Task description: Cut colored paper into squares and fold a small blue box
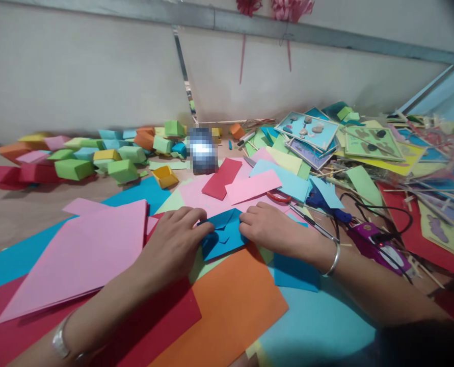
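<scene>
A folded blue paper (222,239) lies between my two hands at the middle of the view, with creased flaps on its upper face. My left hand (177,237) grips its left end, thumb on the top and fingers curled. At the right end, my right hand (267,227) holds the paper with bent fingers. Beneath and in front of it lies an orange sheet (230,306). Pink sheets (97,244) are stacked to the left, and another blue piece (295,272) rests below my right wrist.
Folded paper boxes (74,169) are heaped at the back left. Red-handled scissors (279,198), a pen (313,223), a blue glue gun (326,204) and a purple power strip (379,247) with a black cable lie to the right. Picture cards (306,130) are piled behind.
</scene>
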`<state>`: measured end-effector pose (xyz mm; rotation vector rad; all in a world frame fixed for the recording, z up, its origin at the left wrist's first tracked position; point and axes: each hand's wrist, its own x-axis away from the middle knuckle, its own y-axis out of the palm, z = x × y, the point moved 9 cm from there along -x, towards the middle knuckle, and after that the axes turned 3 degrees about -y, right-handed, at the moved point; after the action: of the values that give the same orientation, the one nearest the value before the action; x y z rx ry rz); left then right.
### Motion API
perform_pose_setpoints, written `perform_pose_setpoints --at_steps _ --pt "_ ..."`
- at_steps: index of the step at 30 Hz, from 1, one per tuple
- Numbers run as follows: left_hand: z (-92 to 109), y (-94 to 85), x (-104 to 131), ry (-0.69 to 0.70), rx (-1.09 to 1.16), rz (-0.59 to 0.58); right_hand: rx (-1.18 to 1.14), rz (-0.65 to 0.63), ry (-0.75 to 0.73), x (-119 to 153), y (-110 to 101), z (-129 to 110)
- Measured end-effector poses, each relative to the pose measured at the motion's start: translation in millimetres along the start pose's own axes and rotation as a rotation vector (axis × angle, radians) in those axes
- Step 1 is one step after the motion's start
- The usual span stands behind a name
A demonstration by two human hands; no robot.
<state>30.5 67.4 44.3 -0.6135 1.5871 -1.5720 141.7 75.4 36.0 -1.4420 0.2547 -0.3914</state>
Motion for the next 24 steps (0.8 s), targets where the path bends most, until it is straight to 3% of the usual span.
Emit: perform_pose_setpoints --at_steps 4,8,14,17,24 --pt "0 -3.4 0 -0.002 0.122 0.006 0.014 -0.051 0.011 -1 2 1" --pt "-13 -13.8 0 -0.005 0.095 0.021 0.003 -0.053 0.019 -1 2 2" --pt "-23 -1.4 1 -0.006 0.163 -0.23 -0.044 -0.051 0.022 -1 4 1" --pt "-12 0.9 2 -0.007 0.197 -0.268 -0.041 -0.054 0.017 -1 4 0" --pt "24 -1.5 3 0.022 0.2 -0.2 -0.03 -0.104 0.042 -2 2 2"
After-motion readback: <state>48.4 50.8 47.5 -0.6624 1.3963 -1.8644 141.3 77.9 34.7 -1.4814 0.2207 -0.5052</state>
